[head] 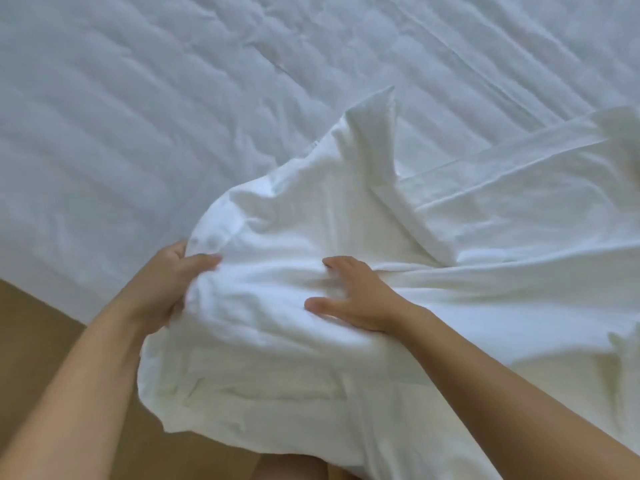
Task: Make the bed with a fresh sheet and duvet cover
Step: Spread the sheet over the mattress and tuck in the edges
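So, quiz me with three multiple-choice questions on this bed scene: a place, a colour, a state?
1. Where is the bunched white sheet? A folded on a chair; B across the near edge of the quilted mattress; C on a pillow.
2. What colour is the floor? A tan; B blue; C black.
3. What is the left hand doing? A hanging free; B pressing the floor; C gripping the sheet.
1 B, it drapes past that edge; 2 A, tan shows lower left; 3 C, its thumb lies over a gathered fold.
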`<state>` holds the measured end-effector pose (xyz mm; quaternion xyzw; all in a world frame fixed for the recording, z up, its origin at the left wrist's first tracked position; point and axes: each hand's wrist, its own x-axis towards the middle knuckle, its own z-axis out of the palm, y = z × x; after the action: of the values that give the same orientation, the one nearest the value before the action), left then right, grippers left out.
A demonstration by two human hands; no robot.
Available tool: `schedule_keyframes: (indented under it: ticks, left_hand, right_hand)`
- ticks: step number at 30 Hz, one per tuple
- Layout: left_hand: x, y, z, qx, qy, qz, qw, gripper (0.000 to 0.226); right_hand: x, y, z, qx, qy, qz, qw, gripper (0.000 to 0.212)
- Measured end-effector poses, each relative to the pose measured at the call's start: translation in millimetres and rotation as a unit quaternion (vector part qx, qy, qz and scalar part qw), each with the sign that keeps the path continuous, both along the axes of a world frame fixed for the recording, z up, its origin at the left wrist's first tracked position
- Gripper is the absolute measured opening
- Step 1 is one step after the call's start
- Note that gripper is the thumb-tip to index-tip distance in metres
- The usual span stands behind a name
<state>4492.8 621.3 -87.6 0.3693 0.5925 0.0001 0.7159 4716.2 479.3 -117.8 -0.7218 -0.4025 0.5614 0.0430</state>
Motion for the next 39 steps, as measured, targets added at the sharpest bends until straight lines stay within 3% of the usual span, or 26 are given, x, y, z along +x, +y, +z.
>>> schedule_keyframes:
  ticks: [2, 4, 6, 8, 9, 11, 13, 17, 19, 22, 23, 24, 26, 28, 29, 31, 32, 36, 37, 39]
  left_hand:
    - [11, 1, -9, 0.001, 0.031, -0.025, 0.999, 0.022]
    - [28, 9, -15, -0.009, 0.055, 0.023, 0.998, 0.032]
    - [41, 12, -27, 0.074, 0.091, 0.03, 0.993, 0.024]
    - [55, 3, -27, 0.153, 0.064, -0.007, 0.986, 0.003]
    - [62, -6, -24, 0.158, 0.023, -0.033, 0.987, 0.01]
    - [70, -25, -16, 0.099, -0.061, -0.068, 0.991, 0.026]
    - [74, -40, -7, 0.025, -0.11, -0.062, 0.992, 0.019]
    - [69, -44, 3, -0.022, -0.136, 0.004, 0.99, 0.009]
    - [67, -32, 2, 0.023, -0.098, 0.07, 0.992, 0.013]
    - [51, -2, -14, 0.134, 0.004, 0.212, 0.968, 0.012]
    - [44, 3, -17, 0.148, 0.017, 0.198, 0.969, 0.008]
    - [37, 2, -20, 0.145, 0.01, 0.144, 0.979, 0.023]
    - [28, -11, -21, 0.089, -0.012, -0.034, 0.995, 0.05]
    - [27, -35, -16, 0.075, 0.021, -0.208, 0.975, 0.044]
    - [25, -45, -19, 0.121, 0.055, -0.254, 0.958, 0.035]
    - [22, -59, -17, 0.227, 0.097, -0.225, 0.943, 0.025]
    - [21, -64, -13, 0.246, 0.086, -0.174, 0.95, 0.03]
    - [24, -68, 18, 0.095, -0.064, -0.016, 0.993, 0.031]
    - [26, -69, 24, 0.083, -0.08, -0.007, 0.993, 0.032]
    - [32, -70, 33, 0.083, -0.094, 0.005, 0.992, 0.033]
  right_hand:
    - [-5, -3, -5, 0.001, -0.015, -0.004, 1.0, 0.081]
    - [-6, -4, -9, 0.01, -0.049, 0.017, 0.999, 0.076]
    - [-8, -4, -11, 0.028, -0.082, 0.02, 0.996, 0.066]
    - [-13, -1, -4, 0.071, -0.088, -0.06, 0.992, 0.051]
    - [-15, 4, 3, 0.088, -0.069, -0.127, 0.986, 0.042]
    - [-20, 17, 19, 0.087, 0.027, -0.247, 0.965, 0.032]
    - [-25, 27, 32, 0.049, 0.105, -0.287, 0.951, 0.035]
    - [-33, 37, 41, 0.038, 0.105, -0.332, 0.937, 0.024]
    - [-30, 41, 44, 0.023, 0.15, -0.476, 0.866, 0.022]
    - [-19, 49, 46, 0.007, 0.291, -0.687, 0.666, 0.021]
    - [-17, 51, 45, 0.011, 0.305, -0.709, 0.636, 0.022]
    - [-16, 53, 45, 0.013, 0.306, -0.716, 0.627, 0.022]
    - [-15, 54, 43, 0.006, 0.308, -0.712, 0.631, 0.027]
    - [-10, 55, 40, -0.003, 0.309, -0.695, 0.649, 0.034]
    - [-6, 55, 40, 0.002, 0.305, -0.688, 0.659, 0.038]
    - [5, 54, 42, 0.02, 0.291, -0.689, 0.663, 0.042]
    - [11, 52, 43, 0.027, 0.284, -0.7, 0.655, 0.04]
    - [13, 46, 48, 0.056, 0.245, -0.733, 0.632, 0.035]
    - [6, 46, 54, 0.053, 0.239, -0.718, 0.652, 0.034]
    - [-16, 43, 75, 0.04, 0.217, -0.645, 0.732, 0.037]
